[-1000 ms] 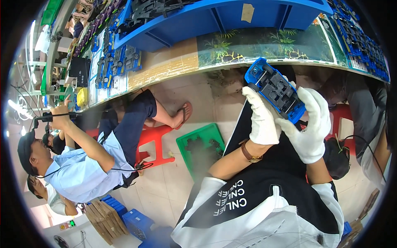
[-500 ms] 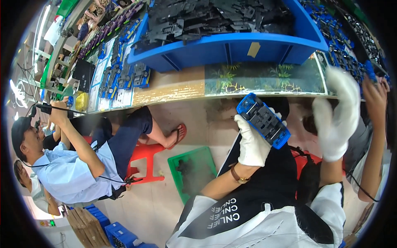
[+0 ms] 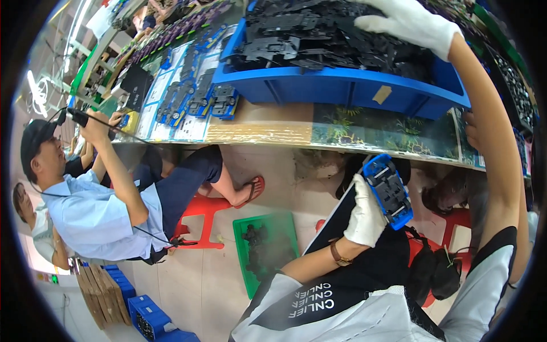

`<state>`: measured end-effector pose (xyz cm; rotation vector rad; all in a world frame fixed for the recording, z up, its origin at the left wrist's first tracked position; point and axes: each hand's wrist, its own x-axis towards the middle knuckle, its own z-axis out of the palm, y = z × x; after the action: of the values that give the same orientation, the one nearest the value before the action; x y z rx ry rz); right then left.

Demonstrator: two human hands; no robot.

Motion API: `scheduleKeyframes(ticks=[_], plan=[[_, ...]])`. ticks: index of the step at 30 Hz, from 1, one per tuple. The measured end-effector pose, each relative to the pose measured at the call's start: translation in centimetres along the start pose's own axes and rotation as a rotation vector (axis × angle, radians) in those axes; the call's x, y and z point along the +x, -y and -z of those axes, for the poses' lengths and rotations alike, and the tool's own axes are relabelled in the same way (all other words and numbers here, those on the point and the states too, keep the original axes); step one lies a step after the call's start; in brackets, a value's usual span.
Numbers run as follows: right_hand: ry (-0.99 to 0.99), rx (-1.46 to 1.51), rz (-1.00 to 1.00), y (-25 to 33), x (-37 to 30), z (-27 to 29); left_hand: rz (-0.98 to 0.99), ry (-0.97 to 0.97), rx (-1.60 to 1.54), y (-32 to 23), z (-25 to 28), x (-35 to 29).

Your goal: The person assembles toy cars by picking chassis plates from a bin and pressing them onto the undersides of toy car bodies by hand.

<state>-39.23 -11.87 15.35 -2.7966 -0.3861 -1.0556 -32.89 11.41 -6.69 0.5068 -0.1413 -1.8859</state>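
A blue toy car (image 3: 393,195) lies tilted in my left hand (image 3: 366,218), its black underside facing up. The white-gloved fingers of that hand wrap around the car's left edge, above my lap. My right hand (image 3: 416,25), also in a white glove, reaches over the far right part of a large blue bin (image 3: 336,85). Its fingers are stretched out and apart over a heap of flat black plastic parts (image 3: 307,35); the top edge of the picture cuts off part of them. Nothing shows in the right hand.
Blue toy cars (image 3: 199,94) stand in rows on the table (image 3: 268,125), left of the bin. A green tray (image 3: 265,245) with black pieces is on the floor. On the left a person in light blue (image 3: 102,222) sits on a red stool (image 3: 208,219). Another person's hand (image 3: 472,131) is at right.
My right hand has moved up and forward, from beside the table edge to over the black parts. The toy car has shifted slightly right and down in my left hand and turned more upright.
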Motion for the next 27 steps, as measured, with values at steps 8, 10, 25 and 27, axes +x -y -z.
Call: scheduleKeyframes(ticks=[8,10,25,27], plan=[[0.163,-0.579,-0.541,-5.7,5.8,-8.6,0.072,0.006,-0.008,0.8,-0.3,-0.2],[0.507,-0.573,-0.768,-6.2,6.3,-9.9,0.107,0.003,-0.022,0.6,0.0,-0.1],[0.314,-0.564,-0.758,-3.5,-3.7,-3.1,0.095,-0.02,0.125,0.7,0.9,-0.3],[0.346,-0.652,-0.68,-2.1,-4.7,-2.5,0.069,-0.027,0.151,0.7,1.1,-0.3]])
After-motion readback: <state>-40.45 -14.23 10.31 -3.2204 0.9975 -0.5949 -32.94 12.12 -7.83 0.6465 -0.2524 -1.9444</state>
